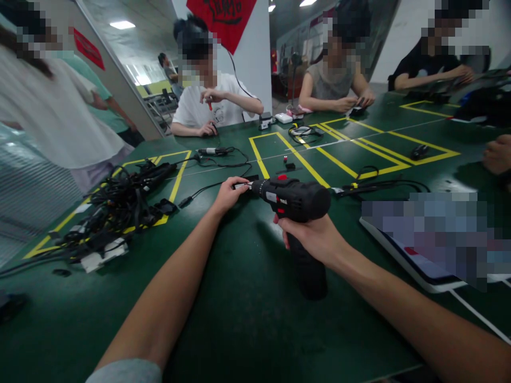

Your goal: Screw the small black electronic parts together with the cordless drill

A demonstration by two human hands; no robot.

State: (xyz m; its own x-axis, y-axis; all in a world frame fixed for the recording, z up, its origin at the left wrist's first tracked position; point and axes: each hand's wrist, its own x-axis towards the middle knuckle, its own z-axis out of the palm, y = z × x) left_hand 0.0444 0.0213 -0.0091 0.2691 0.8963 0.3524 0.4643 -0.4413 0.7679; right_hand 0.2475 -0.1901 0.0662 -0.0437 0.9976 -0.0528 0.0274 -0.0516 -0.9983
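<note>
My right hand (309, 236) is wrapped round the grip of a black cordless drill (297, 199) with red details. The drill points left, its bit end close to the fingertips of my left hand (230, 194). Those fingers are pressed together on a small dark part (251, 178) on the table, largely hidden by the hand and the drill's nose. A thin black cable (203, 189) runs left from beside my left hand to a connector (186, 201). Just beyond the drill lie a small red-and-black piece (286, 159) and a flat dark strip (289, 170).
Tangled black cables (120, 205) fill the left side of the green table (247, 319), which has yellow tape outlines. A tablet-like device (415, 260) lies at right, near more cables (383, 186). Several people sit across the table; another hand (498, 155) rests at the right edge.
</note>
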